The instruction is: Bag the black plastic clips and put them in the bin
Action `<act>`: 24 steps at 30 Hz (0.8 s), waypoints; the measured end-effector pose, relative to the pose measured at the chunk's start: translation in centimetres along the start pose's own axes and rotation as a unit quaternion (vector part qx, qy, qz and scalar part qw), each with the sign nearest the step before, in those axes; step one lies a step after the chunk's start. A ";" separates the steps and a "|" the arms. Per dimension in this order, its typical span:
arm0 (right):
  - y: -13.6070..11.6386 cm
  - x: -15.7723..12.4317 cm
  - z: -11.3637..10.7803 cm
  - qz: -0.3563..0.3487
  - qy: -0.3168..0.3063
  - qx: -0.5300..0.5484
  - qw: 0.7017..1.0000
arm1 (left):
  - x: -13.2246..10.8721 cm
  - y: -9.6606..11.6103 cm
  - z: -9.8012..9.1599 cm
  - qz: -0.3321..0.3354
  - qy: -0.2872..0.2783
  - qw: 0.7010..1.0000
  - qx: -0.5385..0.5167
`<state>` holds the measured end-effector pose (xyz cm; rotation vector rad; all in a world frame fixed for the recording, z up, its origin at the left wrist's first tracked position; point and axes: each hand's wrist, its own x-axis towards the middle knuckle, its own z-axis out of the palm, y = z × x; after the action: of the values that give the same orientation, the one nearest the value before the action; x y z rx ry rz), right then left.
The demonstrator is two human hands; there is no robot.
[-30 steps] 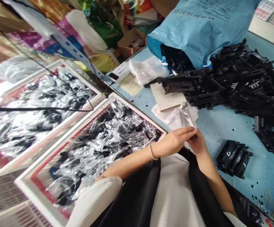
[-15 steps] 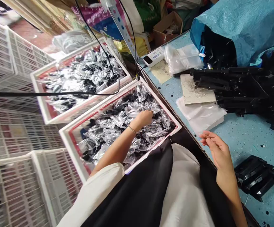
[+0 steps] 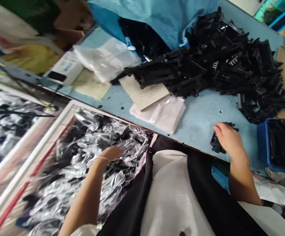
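Observation:
My left hand [image 3: 111, 153] is low over the crate, just above or touching clear plastic bags [image 3: 90, 139] with black parts inside. Its fingers point right and are smeared by motion, so I cannot make out anything in them. At the table's front edge, my right hand [image 3: 228, 139] is closed over a small stack of black plastic parts [image 3: 216, 142], thumb on the near side and the other fingers mostly hidden. A pile of flat clear bags [image 3: 165, 114] lies on the table between the hands, partly under a beige board [image 3: 144, 93].
Many loose black parts [image 3: 201, 68] are heaped at the back of the table beside a blue sack [image 3: 152, 13]. A blue basket [image 3: 262, 141] stands at the right. The white crate's rim [image 3: 31, 170] meets the table; another crate [image 3: 16, 141] is at left.
The view has swung to the right. My right hand has gone from hovering loosely near the flat bags to the small stack of black parts. My left hand remains over the crate.

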<state>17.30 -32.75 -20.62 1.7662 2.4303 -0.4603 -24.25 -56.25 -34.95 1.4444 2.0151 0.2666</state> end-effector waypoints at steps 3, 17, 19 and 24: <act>2.4 0.5 -1.3 0.113 -0.052 -0.180 0.976 | 2.2 6.3 -1.4 0.061 0.006 0.998 -0.027; 2.0 -0.2 4.7 -0.082 0.000 -0.119 0.990 | 11.4 18.6 -1.2 0.132 0.196 0.972 0.011; 1.4 0.4 4.8 -0.107 0.011 -0.106 0.989 | 11.3 18.8 -0.9 0.130 0.199 0.971 0.018; 0.8 0.6 4.0 -0.271 -0.017 -0.075 0.960 | 12.0 18.5 -2.1 0.085 0.139 0.978 -0.128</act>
<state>17.50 -33.14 -24.77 1.0089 2.8187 -0.3278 -13.43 -38.00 -28.52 1.4787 1.9810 0.8106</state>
